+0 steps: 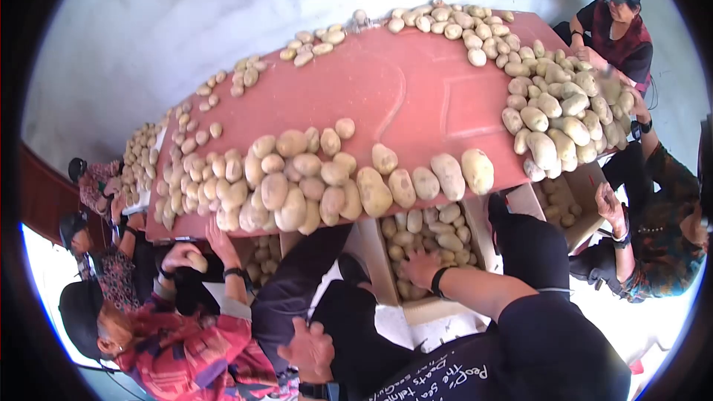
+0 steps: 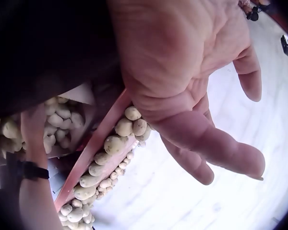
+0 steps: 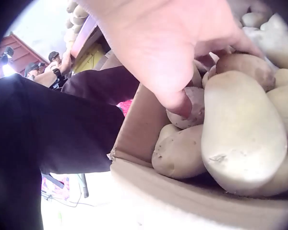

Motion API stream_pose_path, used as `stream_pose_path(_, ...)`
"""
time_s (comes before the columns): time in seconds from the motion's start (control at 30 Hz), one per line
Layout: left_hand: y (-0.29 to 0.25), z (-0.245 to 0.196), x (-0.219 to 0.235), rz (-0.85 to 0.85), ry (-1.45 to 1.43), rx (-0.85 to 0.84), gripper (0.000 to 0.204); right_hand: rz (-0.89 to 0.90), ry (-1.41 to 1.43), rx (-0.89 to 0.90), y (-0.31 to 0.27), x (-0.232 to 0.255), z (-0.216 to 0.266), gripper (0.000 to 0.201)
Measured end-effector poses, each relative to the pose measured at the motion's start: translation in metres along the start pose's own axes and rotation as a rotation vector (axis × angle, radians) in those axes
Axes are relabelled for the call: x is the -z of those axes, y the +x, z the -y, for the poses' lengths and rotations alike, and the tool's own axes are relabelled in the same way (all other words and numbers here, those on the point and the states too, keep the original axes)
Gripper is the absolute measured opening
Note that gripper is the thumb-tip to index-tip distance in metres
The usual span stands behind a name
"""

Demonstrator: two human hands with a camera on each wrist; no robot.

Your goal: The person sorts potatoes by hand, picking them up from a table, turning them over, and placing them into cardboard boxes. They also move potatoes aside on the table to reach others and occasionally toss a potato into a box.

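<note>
My right hand [image 1: 420, 268] reaches into an open cardboard box [image 1: 377, 252] of potatoes [image 1: 438, 226], fingers spread over the top layer. In the right wrist view, the thumb [image 3: 175, 103] of that hand rests against a potato at the box's inner wall, and its fingers lie farther over among the others. A large pale potato [image 3: 242, 132] sits in front of them. Held low before my body, my left hand [image 1: 310, 350] has loosely spread fingers and holds nothing. The left wrist view shows this hand [image 2: 182, 72] large, thumb and fingers apart.
Above the box, a red tabletop [image 1: 327, 89] carries a row of potatoes [image 1: 448, 177] along its near edge and a big heap [image 1: 557, 111] at right. Other boxes [image 1: 557, 204] stand beneath. People sit close on both sides, one in a red patterned jacket [image 1: 193, 353] at left.
</note>
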State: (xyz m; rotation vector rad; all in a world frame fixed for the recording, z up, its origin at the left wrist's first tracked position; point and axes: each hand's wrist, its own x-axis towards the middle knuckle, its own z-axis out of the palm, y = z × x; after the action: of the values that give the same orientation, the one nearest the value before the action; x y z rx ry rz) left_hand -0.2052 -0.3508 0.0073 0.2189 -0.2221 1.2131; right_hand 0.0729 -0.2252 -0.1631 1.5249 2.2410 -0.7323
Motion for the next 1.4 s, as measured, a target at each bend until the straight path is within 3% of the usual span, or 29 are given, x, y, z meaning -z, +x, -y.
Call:
stream_pose_path(0.17,-0.007,-0.004,0.004,0.006,0.009,0.049,0.073,0.083,-0.032,-0.088,0.003,0.015,0.005,0.038)
stream_pose_path(0.37,-0.005,-0.005,0.003,0.034,0.009,0.083,0.074,0.028,0.013,0.037,0.007,0.005,-0.014,0.037)
stream_pose_path(0.47,-0.004,-0.007,0.001,0.029,0.018,0.088,0.073,0.102,0.024,0.024,0.003,0.018,-0.012,0.038)
stream_pose_path(0.5,0.001,-0.006,0.0,0.034,0.027,0.089,0.073,-0.03,0.03,0.034,0.0,0.017,-0.011,0.035)
stream_pose_path(0.6,0.0,-0.005,-0.002,0.028,0.009,0.067,0.073,0.038,0.221,0.044,0.019,0.039,-0.018,0.024)
stream_pose_path(0.7,-0.004,-0.008,0.001,0.03,0.035,0.066,0.073,-0.324,0.204,0.19,0.041,0.069,-0.019,0.021)
stream_pose_path(0.73,-0.006,-0.01,0.008,0.117,-0.027,0.075,0.084,-0.398,0.1,0.204,0.065,0.058,-0.022,0.02)
stream_pose_path(0.77,-0.022,-0.014,0.018,0.081,-0.084,0.091,0.08,-0.565,0.188,0.346,0.076,0.057,-0.028,0.015)
stream_pose_path(0.8,-0.014,-0.003,-0.009,-0.167,-0.045,-0.047,0.08,-0.506,0.531,0.228,0.107,0.042,-0.028,0.023)
stream_pose_path(0.83,0.001,0.004,-0.023,-0.203,-0.041,-0.035,0.071,-0.556,0.585,0.229,0.125,0.034,-0.031,0.031)
stream_pose_path(0.9,-0.006,-0.006,-0.009,-0.224,-0.052,-0.003,0.073,-0.458,0.704,0.038,0.115,0.05,-0.027,0.034)
stream_pose_path(0.97,-0.017,-0.018,0.002,-0.257,-0.076,0.022,0.074,-0.22,0.406,-0.004,0.097,0.074,-0.029,0.038)
stream_pose_path(1.03,-0.019,-0.016,-0.004,-0.269,-0.096,0.031,0.075,-0.113,0.641,-0.12,0.102,0.082,-0.029,0.039)
stream_pose_path(1.07,-0.024,-0.021,-0.001,-0.282,-0.094,0.042,0.075,-0.122,1.022,-0.218,0.11,0.073,-0.027,0.038)
stream_pose_path(1.13,-0.035,-0.031,0.006,-0.321,-0.095,0.056,0.075,-0.305,1.341,-0.329,0.143,0.031,-0.025,0.039)
stream_pose_path(1.17,-0.033,-0.027,0.005,-0.317,-0.113,0.039,0.075,-0.486,1.273,-0.339,0.174,-0.001,-0.025,0.04)
stream_pose_path(1.23,-0.026,-0.017,0.002,-0.308,-0.149,0.008,0.075,-0.598,1.277,-0.359,0.173,-0.003,-0.019,0.043)
stream_pose_path(1.33,-0.042,-0.03,0.013,-0.348,-0.178,0.023,0.076,-0.381,1.462,-0.432,0.095,0.078,-0.005,0.044)
stream_pose_path(1.4,-0.012,-0.006,-0.002,-0.223,-0.117,0.035,0.078,-0.228,1.521,-0.549,0.08,0.099,-0.003,0.043)
